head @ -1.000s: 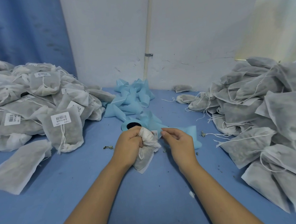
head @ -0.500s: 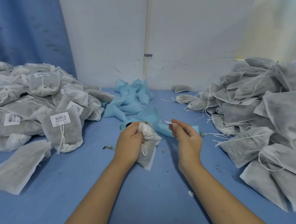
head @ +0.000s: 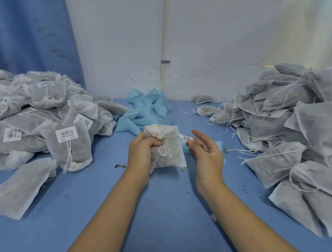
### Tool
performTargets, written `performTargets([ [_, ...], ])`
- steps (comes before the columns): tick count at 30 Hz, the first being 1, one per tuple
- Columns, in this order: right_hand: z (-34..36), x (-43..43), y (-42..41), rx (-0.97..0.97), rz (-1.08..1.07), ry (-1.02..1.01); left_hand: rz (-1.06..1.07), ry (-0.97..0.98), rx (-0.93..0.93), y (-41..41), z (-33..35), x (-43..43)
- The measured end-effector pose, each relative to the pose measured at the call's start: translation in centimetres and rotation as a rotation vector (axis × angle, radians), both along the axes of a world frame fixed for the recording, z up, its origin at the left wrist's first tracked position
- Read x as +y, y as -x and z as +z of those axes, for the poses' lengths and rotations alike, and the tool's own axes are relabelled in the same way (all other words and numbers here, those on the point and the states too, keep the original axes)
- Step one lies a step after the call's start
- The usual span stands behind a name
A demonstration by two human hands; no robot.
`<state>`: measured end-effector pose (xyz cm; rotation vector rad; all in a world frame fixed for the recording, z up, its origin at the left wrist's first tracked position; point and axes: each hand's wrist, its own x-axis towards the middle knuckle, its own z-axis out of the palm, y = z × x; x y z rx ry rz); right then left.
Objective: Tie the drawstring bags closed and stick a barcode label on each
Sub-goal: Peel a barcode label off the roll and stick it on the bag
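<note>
Bag (head: 169, 155) raised upright, frame centre, neck gripped by left hand (head: 141, 155); label (head: 185, 138) stuck on thumb of slack-fingered right hand (head: 206, 154)

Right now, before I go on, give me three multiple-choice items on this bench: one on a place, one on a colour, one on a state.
1. Where does the pile of labelled bags lie?
A) on the person's left
B) on the person's right
C) in the middle, against the wall

2. What colour are the scraps heaped by the wall?
A) white
B) light blue
C) yellow

3. How is the bag in the left hand?
A) mouth wide open
B) drawn shut, no label showing
C) drawn shut and labelled

Answers:
1 A: barcode stickers show only on the left heap.
2 B: all of them are pale blue.
3 B: its neck is gathered, and the label sits at the fingertips of the right hand, not on the bag.
</note>
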<state>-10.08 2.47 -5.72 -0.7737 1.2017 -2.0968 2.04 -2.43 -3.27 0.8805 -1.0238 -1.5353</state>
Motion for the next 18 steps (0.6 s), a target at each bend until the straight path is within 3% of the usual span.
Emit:
performTargets([
  [6,-0.18,0.04,-0.03,0.063,0.021,-0.044,-0.117,-0.019,-0.058,0.04,0.54,0.35],
  [15,-0.47,-0.21,0.00,0.050,0.116,-0.223,-0.146,0.138,-0.198,0.02,0.57,0.35],
  [18,-0.45,-0.20,0.39,0.151,0.093,-0.220,-0.163,0.187,-0.255,0.02,0.47,0.44],
])
